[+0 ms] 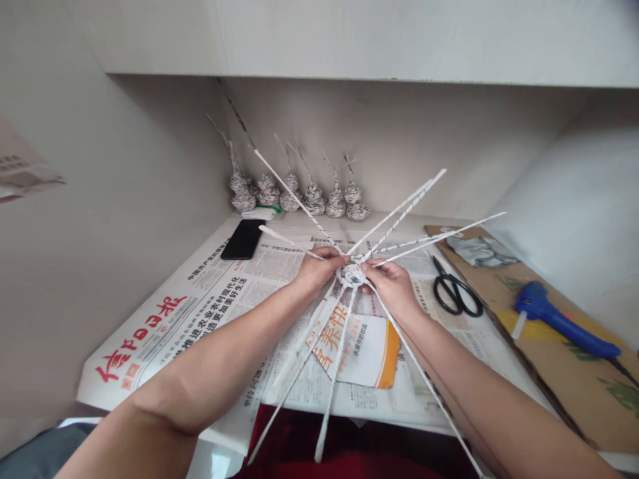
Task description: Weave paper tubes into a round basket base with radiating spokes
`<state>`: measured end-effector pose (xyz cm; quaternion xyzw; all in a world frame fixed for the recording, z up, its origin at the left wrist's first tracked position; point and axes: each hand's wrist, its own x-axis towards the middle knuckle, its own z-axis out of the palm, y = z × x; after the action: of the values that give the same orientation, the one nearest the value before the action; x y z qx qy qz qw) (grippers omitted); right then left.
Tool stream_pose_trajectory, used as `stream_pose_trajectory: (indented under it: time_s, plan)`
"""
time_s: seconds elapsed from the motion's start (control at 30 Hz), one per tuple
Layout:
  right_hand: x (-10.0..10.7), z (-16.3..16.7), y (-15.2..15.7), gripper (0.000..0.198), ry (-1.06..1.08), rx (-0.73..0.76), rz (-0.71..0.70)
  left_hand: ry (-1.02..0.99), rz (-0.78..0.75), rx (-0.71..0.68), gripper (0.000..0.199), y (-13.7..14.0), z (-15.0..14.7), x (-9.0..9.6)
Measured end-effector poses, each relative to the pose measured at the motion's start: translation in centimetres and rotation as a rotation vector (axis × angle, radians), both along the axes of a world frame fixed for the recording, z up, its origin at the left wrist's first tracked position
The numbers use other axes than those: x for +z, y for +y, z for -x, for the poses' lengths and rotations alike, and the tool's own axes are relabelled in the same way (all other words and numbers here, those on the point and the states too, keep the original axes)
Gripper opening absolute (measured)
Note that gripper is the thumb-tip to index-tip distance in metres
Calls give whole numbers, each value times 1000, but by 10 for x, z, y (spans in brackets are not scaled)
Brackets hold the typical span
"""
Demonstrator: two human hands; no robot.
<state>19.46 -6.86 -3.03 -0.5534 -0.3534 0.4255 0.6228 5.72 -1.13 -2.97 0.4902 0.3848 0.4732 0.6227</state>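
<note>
Between my hands is a small woven paper base (351, 273), with several long rolled-paper strips fanning out from it in all directions. My left hand (319, 269) pinches its left edge, thumb on top, near a long strip that slants up to the left. The right edge is held by my right hand (390, 283), fingers closed about the rim and the strip roots. Some strips hang toward me over the table's front edge. Beneath the weaving lies a white and orange carton piece (372, 349). Fingertips under the base are hidden.
Newspaper (164, 332) covers the table. A black phone (243, 239) lies at the left. Several woven paper gourds (314, 199) line the back wall. Black scissors (455, 293) and a blue glue gun (564, 322) on cardboard (574, 392) are at right. An overhead panel (369, 46) hangs above.
</note>
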Motion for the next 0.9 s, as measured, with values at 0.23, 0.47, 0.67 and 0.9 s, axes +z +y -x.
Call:
stream_pose_trajectory:
  time_s: [0.23,0.47,0.67,0.9]
  plan:
    - [-3,-5,3,36,-59,31,-32,32,9,-38,23,-3,2,7]
    - [1,-2,3,37,-12,29,1,5,-97,-27,27,1,0,-2]
    - [-1,0,1,33,-65,-25,-2,-102,-60,-31,27,-4,-5,-2]
    - [0,1,-1,32,-91,-22,39,-67,-75,-11,25,-6,-6,-2]
